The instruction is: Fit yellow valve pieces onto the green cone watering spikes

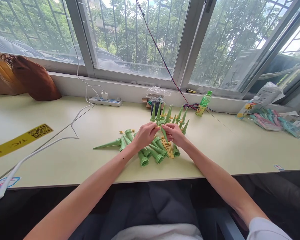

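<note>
- A barred window (pixel 137 40) lets daylight onto a pale counter (pixel 215 143), with greenery outside.
- The held spike (pixel 164 133), green and tapered, is above the middle of the counter, between the two hands.
- Its long axis slants: the wide cap (pixel 161 123) is on the far side, and the tip points down and back towards the person, a little to the right.
- The right hand (pixel 175 133) has its grip closed on the spike just below the cap, and looks nearer to the tapered body.
- The left hand (pixel 147 134) has its grip drawn together at the cap's left edge; whether it also pinches a small part, I cannot tell.
- Beneath and beside the hands are yellow pieces (pixel 170 151) and loose spikes (pixel 156 156), their open wide ends mostly towards the person.
- Just beyond the hands, standing spikes (pixel 168 115) point up, with yellow bits among them.
- Farther back are a green bottle (pixel 204 104) to the right and a power strip (pixel 110 102) to the left, near a brown bag (pixel 37 80).
</note>
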The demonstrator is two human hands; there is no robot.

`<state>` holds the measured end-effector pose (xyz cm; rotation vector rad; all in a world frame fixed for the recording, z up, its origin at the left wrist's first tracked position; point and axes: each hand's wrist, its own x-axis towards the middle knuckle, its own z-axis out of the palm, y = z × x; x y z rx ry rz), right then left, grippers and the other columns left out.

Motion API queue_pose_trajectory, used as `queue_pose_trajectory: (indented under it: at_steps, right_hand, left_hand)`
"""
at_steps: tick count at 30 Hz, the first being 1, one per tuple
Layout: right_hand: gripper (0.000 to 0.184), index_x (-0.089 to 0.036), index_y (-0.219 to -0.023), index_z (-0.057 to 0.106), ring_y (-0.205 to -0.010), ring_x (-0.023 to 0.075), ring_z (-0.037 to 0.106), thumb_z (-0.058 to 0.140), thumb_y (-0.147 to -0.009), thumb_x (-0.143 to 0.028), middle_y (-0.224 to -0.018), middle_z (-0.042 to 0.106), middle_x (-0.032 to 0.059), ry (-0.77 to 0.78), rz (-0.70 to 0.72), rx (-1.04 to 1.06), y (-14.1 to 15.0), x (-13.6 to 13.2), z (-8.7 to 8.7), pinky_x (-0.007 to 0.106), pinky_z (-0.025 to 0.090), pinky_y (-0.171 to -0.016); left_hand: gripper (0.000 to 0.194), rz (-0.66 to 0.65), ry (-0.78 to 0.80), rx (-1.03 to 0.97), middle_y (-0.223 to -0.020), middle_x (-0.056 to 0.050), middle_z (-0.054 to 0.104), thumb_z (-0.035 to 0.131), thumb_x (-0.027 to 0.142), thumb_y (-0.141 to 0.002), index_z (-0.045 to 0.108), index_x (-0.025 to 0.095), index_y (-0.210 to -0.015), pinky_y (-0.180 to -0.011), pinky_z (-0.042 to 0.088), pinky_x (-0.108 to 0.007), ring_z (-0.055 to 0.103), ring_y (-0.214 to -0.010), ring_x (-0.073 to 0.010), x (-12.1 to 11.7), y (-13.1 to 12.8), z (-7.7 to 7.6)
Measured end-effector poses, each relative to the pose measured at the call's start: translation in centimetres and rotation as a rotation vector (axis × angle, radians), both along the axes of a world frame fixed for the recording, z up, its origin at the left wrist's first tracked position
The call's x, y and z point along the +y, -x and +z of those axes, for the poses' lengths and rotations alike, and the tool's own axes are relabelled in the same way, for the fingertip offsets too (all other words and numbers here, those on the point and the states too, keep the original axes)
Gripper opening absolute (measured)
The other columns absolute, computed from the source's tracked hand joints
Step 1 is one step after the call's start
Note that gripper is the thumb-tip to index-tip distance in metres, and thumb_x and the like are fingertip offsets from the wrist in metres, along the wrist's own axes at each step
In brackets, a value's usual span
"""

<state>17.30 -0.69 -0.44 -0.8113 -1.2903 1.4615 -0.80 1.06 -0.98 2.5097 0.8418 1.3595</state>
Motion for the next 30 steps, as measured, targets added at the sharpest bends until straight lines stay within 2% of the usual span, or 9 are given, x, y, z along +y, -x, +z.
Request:
queue_pose_trajectory:
  at_steps: [4, 7, 10, 13, 20, 26, 30]
  right_hand:
    - [0.041, -0.017, -0.062, 0.052, -0.037, 0.0035, 0.03, 0.078, -0.074, -0.048, -0.047, 0.034, -0.0089, -0.076, -0.079, -0.004, 0.2, 0.3, -0.4, 0.02, 0.021, -0.036]
    - [0.039, -0.018, -0.064, 0.054, -0.038, 0.0041, 0.031, 0.077, -0.074, -0.047, -0.048, 0.036, -0.0085, -0.145, -0.114, -0.007, 0.3, 0.4, -0.6, 0.021, 0.022, -0.037]
    - [0.038, -0.018, -0.066, 0.054, -0.038, 0.0049, 0.033, 0.077, -0.074, -0.048, -0.048, 0.037, -0.0084, -0.213, -0.139, -0.037, 0.4, 0.2, -0.5, 0.021, 0.023, -0.038]
    - [0.038, -0.018, -0.068, 0.056, -0.038, 0.006, 0.036, 0.076, -0.074, -0.049, -0.047, 0.04, -0.0076, -0.279, -0.15, -0.109, 0.7, -0.1, -0.3, 0.022, 0.026, -0.038]
    - [0.038, -0.019, -0.073, 0.058, -0.038, 0.0057, 0.033, 0.075, -0.073, -0.053, -0.048, 0.04, -0.0076, -0.31, -0.154, -0.162, 1.0, -0.3, -0.3, 0.022, 0.025, -0.037]
    - [0.037, -0.02, -0.075, 0.059, -0.041, 0.006, 0.034, 0.075, -0.073, -0.053, -0.052, 0.043, -0.0064, -0.307, -0.157, -0.183, 0.9, -0.2, -0.5, 0.022, 0.026, -0.038]
    - [0.036, -0.019, -0.072, 0.058, -0.04, 0.006, 0.034, 0.074, -0.075, -0.051, -0.05, 0.039, -0.007, -0.319, -0.144, -0.193, 0.9, -0.3, -0.4, 0.022, 0.024, -0.038]
  left_hand:
    - [0.04, 0.054, 0.154, -0.045, -0.064, -0.001, 0.054, 0.046, 0.044, -0.096, 0.057, 0.016, -0.07, -0.057, 0.036, -0.024, 0.046, -0.059, -0.0122, 0.1, 0.0, 0.3]
    - [0.057, 0.058, 0.399, -0.145, -0.052, -0.001, 0.051, 0.039, 0.057, -0.095, 0.059, 0.015, -0.062, -0.052, 0.037, -0.024, 0.048, -0.049, -0.0112, 0.1, 0.0, 0.6]
    - [0.065, -0.058, 0.715, -0.274, -0.046, -0.001, 0.049, 0.037, 0.065, -0.092, 0.061, 0.014, -0.06, -0.041, 0.033, -0.024, 0.047, -0.04, -0.011, 0.0, -0.1, 0.9]
    - [0.061, -0.185, 0.906, -0.357, -0.049, -0.002, 0.051, 0.044, 0.064, -0.09, 0.06, 0.013, -0.062, -0.036, 0.031, -0.023, 0.046, -0.039, -0.0106, -0.2, -0.1, 1.1]
    - [0.045, -0.281, 1.049, -0.456, -0.058, -0.004, 0.054, 0.057, 0.052, -0.088, 0.06, 0.012, -0.067, -0.035, 0.031, -0.021, 0.05, -0.044, -0.0102, -0.4, -0.2, 1.1]
    - [0.041, -0.322, 1.057, -0.472, -0.058, -0.003, 0.054, 0.062, 0.048, -0.086, 0.061, 0.011, -0.068, -0.038, 0.032, -0.021, 0.045, -0.042, -0.0074, -0.5, 0.0, 1.1]
    - [0.043, -0.323, 1.059, -0.459, -0.052, -0.001, 0.051, 0.065, 0.051, -0.082, 0.062, 0.011, -0.069, -0.039, 0.03, -0.02, 0.041, -0.04, -0.006, -0.5, 0.1, 0.9]
